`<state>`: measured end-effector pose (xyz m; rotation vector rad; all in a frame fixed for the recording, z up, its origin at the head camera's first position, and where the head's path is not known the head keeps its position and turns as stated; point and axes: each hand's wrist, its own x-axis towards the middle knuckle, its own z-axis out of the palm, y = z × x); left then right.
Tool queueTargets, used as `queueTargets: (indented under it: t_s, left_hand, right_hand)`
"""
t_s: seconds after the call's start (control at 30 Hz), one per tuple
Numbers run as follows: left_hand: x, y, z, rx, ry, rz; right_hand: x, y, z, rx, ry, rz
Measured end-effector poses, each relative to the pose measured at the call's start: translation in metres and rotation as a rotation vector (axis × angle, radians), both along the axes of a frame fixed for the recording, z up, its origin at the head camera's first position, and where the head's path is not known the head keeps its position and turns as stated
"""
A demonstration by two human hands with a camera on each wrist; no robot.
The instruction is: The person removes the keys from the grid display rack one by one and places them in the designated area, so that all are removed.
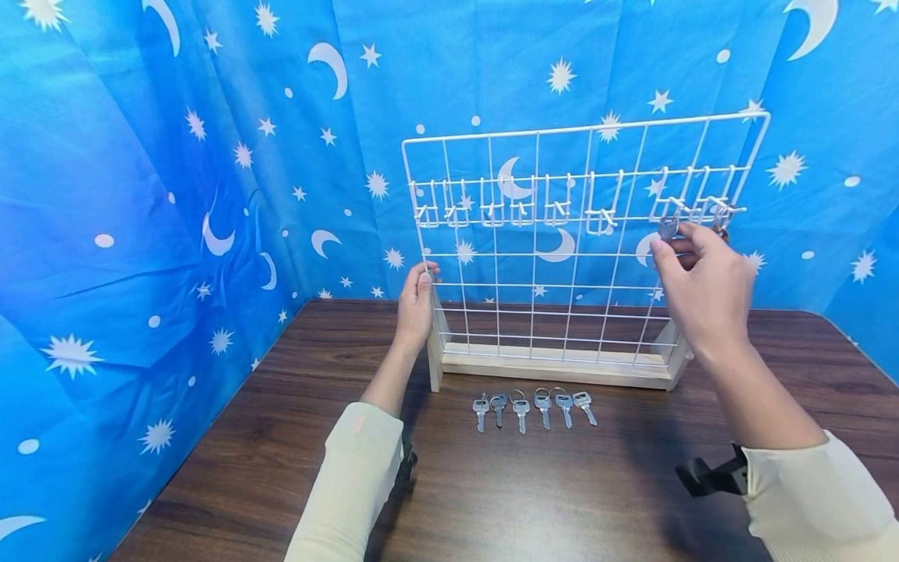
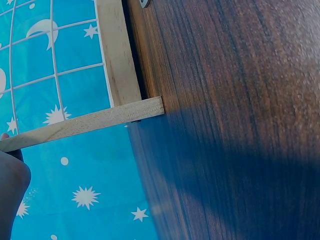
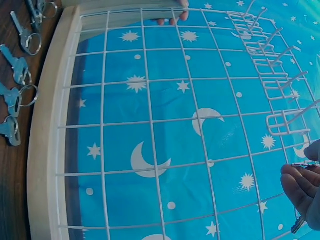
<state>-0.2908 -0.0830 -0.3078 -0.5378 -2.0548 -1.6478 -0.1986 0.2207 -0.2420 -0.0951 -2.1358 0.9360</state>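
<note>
A white wire grid rack (image 1: 534,254) stands upright in a wooden base (image 1: 555,363), with a row of white hooks (image 1: 600,215) across its upper part. My left hand (image 1: 416,304) grips the rack's left side at mid height. At the right end of the hook row, my right hand (image 1: 705,285) pinches a silver key (image 1: 669,227) between thumb and fingers, close to a hook. Another key (image 1: 721,232) is partly hidden behind that hand, at the outermost hook; the right wrist view shows a key's end (image 3: 298,225) below the fingers.
Several silver keys (image 1: 520,407), some with rings, lie in a row on the dark wooden table (image 1: 485,492) before the base. Blue cloth (image 1: 393,101) with moons and stars hangs behind and to the left. Dark wrist mounts (image 1: 712,474) sit at both sleeves.
</note>
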Motion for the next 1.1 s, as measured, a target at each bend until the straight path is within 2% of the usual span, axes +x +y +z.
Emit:
queueTargets:
  t_s: [0.13,0.5,0.87,1.1]
  left_hand:
    - [0.000,0.000,0.000,-0.001,-0.001,0.005]
    - [0.000,0.000,0.000,0.001,0.004,0.002]
    - [0.000,0.001,-0.001,-0.015,-0.008,0.014]
    - [-0.002,-0.001,-0.001,-0.012,0.020,0.006]
  right_hand:
    - [0.001,-0.001,0.004,-0.006,0.029,0.005]
    - [0.007,0.000,0.004,-0.032,0.029,0.017]
    - [0.011,0.002,-0.002,-0.009,0.109,-0.033]
    - [0.012,0.001,-0.002,-0.039,0.160,-0.040]
